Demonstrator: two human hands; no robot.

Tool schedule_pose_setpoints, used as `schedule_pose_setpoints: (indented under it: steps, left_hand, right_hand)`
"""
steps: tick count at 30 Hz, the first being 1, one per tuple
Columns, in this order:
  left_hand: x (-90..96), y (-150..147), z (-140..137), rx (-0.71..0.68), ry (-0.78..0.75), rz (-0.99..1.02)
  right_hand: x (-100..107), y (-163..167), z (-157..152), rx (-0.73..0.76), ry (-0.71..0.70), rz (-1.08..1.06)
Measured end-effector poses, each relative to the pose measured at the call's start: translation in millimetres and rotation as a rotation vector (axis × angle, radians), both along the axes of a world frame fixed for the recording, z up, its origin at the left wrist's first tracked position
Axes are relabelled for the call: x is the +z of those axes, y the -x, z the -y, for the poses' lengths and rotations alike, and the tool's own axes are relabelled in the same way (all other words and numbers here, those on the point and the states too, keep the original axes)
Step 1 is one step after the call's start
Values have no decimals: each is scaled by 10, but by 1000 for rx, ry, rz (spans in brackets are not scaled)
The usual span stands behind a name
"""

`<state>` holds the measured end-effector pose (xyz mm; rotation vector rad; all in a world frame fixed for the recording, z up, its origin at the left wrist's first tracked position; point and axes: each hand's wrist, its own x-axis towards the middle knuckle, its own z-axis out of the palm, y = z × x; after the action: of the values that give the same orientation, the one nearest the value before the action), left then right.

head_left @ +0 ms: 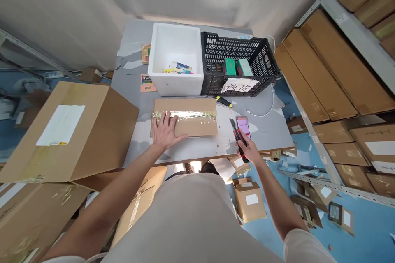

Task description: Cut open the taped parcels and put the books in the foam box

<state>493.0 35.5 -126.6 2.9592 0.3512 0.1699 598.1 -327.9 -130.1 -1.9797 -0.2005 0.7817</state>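
A flat cardboard box (pixel 197 127) with clear tape along its top lies on the table in front of me. My left hand (pixel 165 129) rests on its left part, fingers spread. To the right of the box, my right hand (pixel 247 148) is wrapped around a red and black utility knife (pixel 237 135), its blade end pointing away from me. Just beside that hand lies a phone (pixel 243 126) with a lit pink screen, partly covered by the fingers. Behind the box, a second, yellow and black utility knife (pixel 224 101) lies on the table.
At the back stand a white foam box (pixel 175 84) with colourful packets and a black crate (pixel 212 84) holding small green boxes. A large carton (pixel 101 131) stands at the left. Shelves of cartons (pixel 333 65) line the right; a white cable (pixel 265 114) curves over the table.
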Motion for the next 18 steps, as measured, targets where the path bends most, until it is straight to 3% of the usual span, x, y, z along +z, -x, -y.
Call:
schedule_pose_setpoints:
  steps: [2, 6, 9, 11, 13, 15, 18]
  left_hand:
    - [5, 36, 14, 2, 6, 27]
    - [-12, 146, 67, -40, 14, 67]
    - [-61, 250, 129, -94, 19, 67]
    - [-99, 301, 162, -103, 26, 70]
    - [-127, 318, 174, -106, 44, 84]
    - [-137, 305, 166, -115, 73, 99]
    - [-121, 255, 139, -130, 114, 98]
  right_hand:
    - [-199, -25, -110, -31, 200, 117]
    - [-688, 2, -511, 116, 697, 285]
    - [-985, 111, -690, 177, 874, 318]
    - [-1072, 148, -690, 211, 891, 369]
    - [-1028, 90, -644, 218, 846, 471]
    - [-842, -76, -639, 132, 728, 610]
    - [-380, -421, -866, 2, 463, 847]
